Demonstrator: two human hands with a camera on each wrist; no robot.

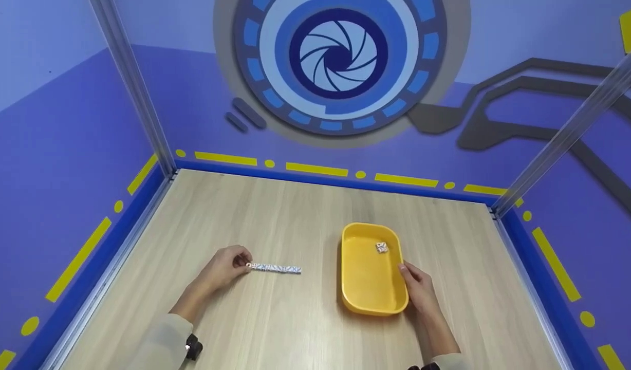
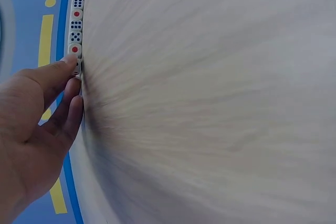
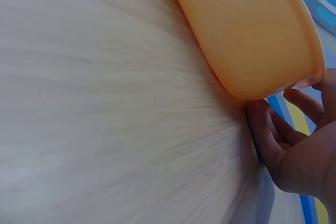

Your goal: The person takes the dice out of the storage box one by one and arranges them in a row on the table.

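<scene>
A straight row of several white dice [image 1: 277, 268] lies on the table, left of the middle. My left hand [image 1: 227, 266] is at the row's left end, where thumb and fingers pinch the last die [image 2: 78, 66]; the fingers partly hide it. In the left wrist view, the neighbouring dice [image 2: 76, 25] show red and dark pips. To the right, a yellow plastic box [image 1: 369, 282] stands open-topped, with a few dice [image 1: 382, 247] bunched inside near its far right corner. My right hand [image 1: 421, 288] grips the box's right side, thumb over the rim and fingers outside, low against the wall.
The light wooden table [image 1: 274, 329] is enclosed by a blue back wall [image 1: 192, 103] and side walls with yellow markings. Metal posts [image 1: 141, 92] rise at the far corners. Bare wood lies between the dice row and the box.
</scene>
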